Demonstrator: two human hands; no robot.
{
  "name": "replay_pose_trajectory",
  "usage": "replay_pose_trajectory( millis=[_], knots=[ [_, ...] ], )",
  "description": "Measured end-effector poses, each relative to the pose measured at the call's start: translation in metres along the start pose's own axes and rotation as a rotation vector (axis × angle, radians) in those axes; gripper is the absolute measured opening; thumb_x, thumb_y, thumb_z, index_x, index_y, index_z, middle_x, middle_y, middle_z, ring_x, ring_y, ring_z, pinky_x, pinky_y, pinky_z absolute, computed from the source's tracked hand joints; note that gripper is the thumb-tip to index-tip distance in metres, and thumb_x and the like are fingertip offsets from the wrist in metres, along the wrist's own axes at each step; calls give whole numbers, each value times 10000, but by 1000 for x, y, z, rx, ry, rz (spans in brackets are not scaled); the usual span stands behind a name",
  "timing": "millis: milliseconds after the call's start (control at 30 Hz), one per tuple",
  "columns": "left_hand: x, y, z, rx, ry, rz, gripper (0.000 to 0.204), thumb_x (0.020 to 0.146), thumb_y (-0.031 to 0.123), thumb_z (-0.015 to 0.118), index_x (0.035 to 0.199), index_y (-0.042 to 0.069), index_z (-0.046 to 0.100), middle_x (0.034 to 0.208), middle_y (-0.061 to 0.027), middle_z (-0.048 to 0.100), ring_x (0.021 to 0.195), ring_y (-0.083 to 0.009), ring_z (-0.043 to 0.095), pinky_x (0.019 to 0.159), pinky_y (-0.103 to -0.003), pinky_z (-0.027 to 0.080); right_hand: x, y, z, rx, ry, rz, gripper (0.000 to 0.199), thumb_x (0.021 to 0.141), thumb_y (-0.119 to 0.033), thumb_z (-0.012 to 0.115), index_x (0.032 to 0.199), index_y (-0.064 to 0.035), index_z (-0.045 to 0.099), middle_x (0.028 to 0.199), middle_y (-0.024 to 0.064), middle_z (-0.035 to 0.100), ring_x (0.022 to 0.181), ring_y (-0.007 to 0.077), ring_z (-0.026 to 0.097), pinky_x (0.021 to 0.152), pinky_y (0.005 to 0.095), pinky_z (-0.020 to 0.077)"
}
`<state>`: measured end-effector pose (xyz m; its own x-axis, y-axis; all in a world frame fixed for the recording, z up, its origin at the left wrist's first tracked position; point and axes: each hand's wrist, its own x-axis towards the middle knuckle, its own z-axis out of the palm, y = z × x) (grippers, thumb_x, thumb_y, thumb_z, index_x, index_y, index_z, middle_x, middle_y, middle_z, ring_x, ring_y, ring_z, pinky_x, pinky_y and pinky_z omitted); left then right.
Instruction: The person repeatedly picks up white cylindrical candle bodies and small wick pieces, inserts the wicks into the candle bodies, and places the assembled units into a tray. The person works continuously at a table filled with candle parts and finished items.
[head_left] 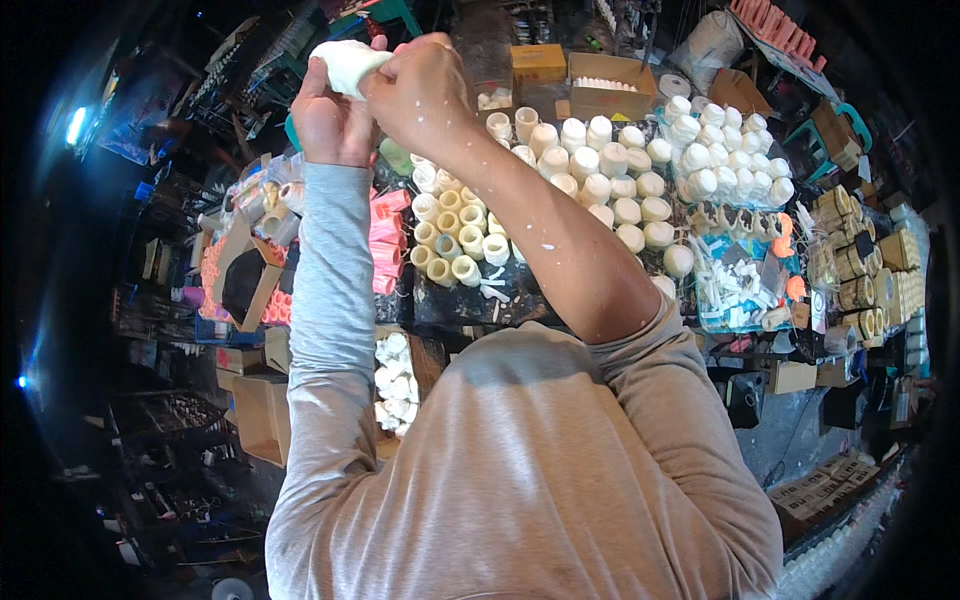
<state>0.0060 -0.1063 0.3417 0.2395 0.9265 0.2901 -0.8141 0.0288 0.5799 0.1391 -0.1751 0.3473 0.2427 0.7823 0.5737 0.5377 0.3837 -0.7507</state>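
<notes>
Both hands are raised at the upper left, over the far side of the worktable. My left hand [338,125] is closed around a soft-looking white lump [350,66], its thumb along the near side. The fingers of my right hand [422,88] are bent and pinch the right edge of the same lump; its fingertips are partly hidden. White flecks dot my bare right forearm. Below the hands stand several cream hollow cylinders [440,245] with open tops. Right of them are rows of cream cylinders with rounded white tops [612,158].
Pink tubes [388,240] lie left of the hollow cylinders. A blue tray [712,325] of white scraps is at the right, by stacked tan rolls [862,265]. Open cardboard boxes [262,418] stand at the lower left. Another carton [612,98] sits at the far side.
</notes>
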Motion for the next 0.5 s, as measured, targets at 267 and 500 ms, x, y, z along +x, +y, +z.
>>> replay_pose_trajectory(
  millis=[267,500],
  knots=[
    [-12,-4,38,380,-76,319,352,1116,310,458,1359,64,393,1217,-235,599,1174,-459,624,1048,-726,483,-6,-12,5,1191,-239,639,27,883,-38,713,904,-24,702,760,-21,561,591,64,467,498,278,308],
    [-8,-10,22,307,-10,337,354,1116,305,466,1385,114,337,1191,-223,567,1096,-457,661,936,-684,573,-8,-3,34,1252,-197,474,171,897,-12,684,1059,34,717,904,86,666,819,213,661,715,328,519]
  ],
)
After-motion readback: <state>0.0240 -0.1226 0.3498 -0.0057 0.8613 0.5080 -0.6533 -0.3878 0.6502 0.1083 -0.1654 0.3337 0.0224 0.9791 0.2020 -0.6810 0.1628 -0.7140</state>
